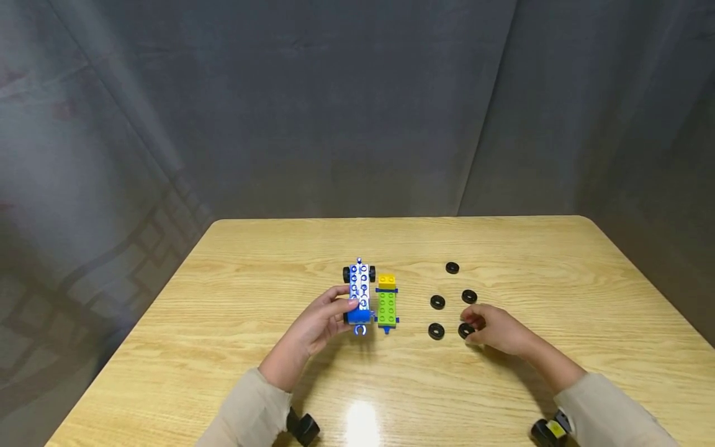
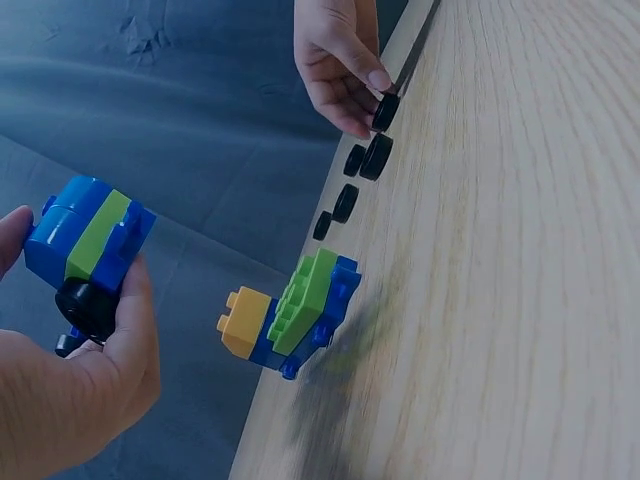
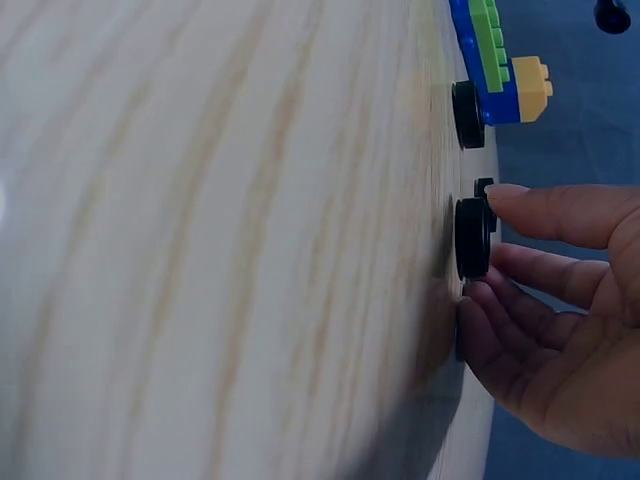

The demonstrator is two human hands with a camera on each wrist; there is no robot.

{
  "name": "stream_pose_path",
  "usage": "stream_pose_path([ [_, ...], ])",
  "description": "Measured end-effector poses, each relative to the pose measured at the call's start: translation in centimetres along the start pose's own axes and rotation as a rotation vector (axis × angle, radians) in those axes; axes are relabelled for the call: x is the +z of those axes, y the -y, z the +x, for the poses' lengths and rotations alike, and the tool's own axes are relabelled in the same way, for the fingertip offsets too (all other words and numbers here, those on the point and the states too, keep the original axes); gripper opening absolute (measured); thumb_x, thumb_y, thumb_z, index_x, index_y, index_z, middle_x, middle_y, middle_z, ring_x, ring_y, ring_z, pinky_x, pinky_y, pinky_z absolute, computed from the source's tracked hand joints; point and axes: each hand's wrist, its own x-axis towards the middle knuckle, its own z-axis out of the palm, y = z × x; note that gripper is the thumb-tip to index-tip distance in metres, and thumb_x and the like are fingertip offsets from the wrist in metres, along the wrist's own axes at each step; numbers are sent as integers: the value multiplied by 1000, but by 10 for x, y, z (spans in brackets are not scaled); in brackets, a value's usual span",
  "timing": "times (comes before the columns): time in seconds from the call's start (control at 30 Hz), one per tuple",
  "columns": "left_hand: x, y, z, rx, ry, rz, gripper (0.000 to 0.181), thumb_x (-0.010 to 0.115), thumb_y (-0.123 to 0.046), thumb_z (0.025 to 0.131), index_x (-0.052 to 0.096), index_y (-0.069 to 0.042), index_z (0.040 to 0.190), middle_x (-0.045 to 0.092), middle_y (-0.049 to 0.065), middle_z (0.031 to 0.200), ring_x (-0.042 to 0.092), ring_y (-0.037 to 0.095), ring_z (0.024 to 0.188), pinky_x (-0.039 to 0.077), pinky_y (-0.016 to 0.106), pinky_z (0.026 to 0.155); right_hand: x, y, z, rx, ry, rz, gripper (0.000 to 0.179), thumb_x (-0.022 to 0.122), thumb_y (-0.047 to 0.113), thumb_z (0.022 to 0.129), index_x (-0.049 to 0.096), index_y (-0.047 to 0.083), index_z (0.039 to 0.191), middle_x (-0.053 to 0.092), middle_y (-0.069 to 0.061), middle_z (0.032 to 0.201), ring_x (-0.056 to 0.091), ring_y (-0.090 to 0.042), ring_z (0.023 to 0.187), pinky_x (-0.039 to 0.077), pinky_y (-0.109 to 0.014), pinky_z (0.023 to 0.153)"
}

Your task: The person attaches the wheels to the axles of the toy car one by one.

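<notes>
My left hand (image 1: 326, 316) holds a blue toy-block vehicle base (image 1: 359, 295) above the table, thumb on its studded top. A green strip runs along the blue body in the left wrist view, with a black wheel (image 2: 85, 305) on its side. At its near right corner, a bare axle peg (image 1: 372, 315) sticks out. Beside it stands a second vehicle base, green and blue with a yellow block (image 1: 386, 303), no wheels on its pegs. My right hand (image 1: 497, 329) pinches a black toy wheel (image 3: 473, 238) that lies flat on the wooden table.
Several more black wheels (image 1: 437, 302) lie on the table (image 1: 251, 248), left of and beyond my right hand. Grey cloth (image 1: 335, 124) hangs behind the table's far edge. A black wrist camera (image 1: 306, 428) sits by the left sleeve.
</notes>
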Motion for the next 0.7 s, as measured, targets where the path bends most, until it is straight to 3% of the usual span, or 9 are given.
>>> stream_pose_path([
  [0.7, 3, 2, -1, 16, -9, -18, 49, 57, -7, 79, 34, 5, 121, 54, 7, 91, 58, 15, 76, 46, 31, 73, 3, 5, 12, -40, 2, -114, 22, 64, -6, 66, 58, 2, 85, 50, -3, 74, 44, -16, 68, 38, -30, 59],
])
